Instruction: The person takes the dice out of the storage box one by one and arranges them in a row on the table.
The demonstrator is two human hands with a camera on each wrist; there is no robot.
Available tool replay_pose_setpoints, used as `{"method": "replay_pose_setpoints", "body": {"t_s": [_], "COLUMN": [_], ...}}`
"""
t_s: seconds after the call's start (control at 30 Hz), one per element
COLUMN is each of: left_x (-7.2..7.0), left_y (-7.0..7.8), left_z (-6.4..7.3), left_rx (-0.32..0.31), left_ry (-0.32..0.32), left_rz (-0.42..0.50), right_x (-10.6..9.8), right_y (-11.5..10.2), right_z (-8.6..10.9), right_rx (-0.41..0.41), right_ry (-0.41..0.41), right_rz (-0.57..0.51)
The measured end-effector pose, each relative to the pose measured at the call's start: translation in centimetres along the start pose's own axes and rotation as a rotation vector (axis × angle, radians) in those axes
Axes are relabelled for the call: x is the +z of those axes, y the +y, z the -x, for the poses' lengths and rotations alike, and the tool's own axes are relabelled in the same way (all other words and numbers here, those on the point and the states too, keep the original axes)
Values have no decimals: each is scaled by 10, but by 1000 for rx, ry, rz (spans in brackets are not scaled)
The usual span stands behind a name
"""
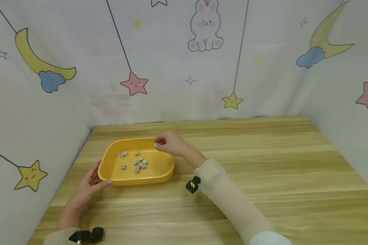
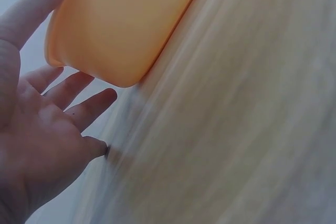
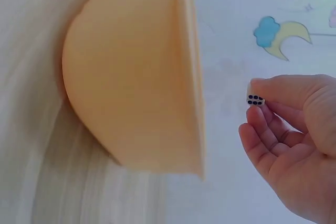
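Note:
A yellow plastic tray (image 1: 156, 166) rests on the wooden table, with several white dice (image 1: 141, 159) with dark pips scattered on its floor. At the tray's near left corner is my left hand (image 1: 86, 188), its thumb along the rim and its fingers beside the left wall. In the left wrist view those fingers (image 2: 92, 109) look spread and fairly straight. My right hand (image 1: 172, 144) pinches one die (image 3: 255, 99) between thumb and fingertip, above the tray's far right corner. Its other fingers curl loosely below, and a six-pip face shows in the right wrist view.
The wooden table (image 1: 257, 170) extends to the right of the tray. Behind and at both sides hangs a pale cloth (image 1: 171, 61) printed with moons, stars and a rabbit. A black wrist camera (image 1: 193, 184) sits by the right cuff, another (image 1: 90, 234) by the left.

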State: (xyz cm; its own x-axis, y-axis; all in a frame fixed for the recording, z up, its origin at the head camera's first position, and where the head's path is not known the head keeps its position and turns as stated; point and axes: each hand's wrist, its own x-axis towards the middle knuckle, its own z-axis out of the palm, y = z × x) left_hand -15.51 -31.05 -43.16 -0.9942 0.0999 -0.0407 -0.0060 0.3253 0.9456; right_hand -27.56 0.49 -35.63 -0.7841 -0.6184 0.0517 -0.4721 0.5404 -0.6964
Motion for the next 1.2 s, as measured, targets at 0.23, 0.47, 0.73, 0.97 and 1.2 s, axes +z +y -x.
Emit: {"method": "replay_pose_setpoints", "body": {"t_s": [0.23, 0.47, 0.73, 0.97, 1.2], "left_x": [0, 0, -1, 0, -2], "left_y": [-1, -4, -5, -5, -6], "left_z": [0, -1, -1, -1, 0], "left_rx": [21, 29, 48, 61, 65], "left_ry": [0, -2, -11, -7, -8], "left_rz": [24, 50, 44, 59, 62], "right_x": [-33, -50, -47, -33, -22], "right_y": [32, 71, 97, 111, 118], "right_z": [28, 57, 68, 63, 60], "right_rx": [4, 67, 96, 125, 139], "right_ry": [75, 123, 132, 107, 100], "right_rz": [-61, 2, 41, 63, 79]}}
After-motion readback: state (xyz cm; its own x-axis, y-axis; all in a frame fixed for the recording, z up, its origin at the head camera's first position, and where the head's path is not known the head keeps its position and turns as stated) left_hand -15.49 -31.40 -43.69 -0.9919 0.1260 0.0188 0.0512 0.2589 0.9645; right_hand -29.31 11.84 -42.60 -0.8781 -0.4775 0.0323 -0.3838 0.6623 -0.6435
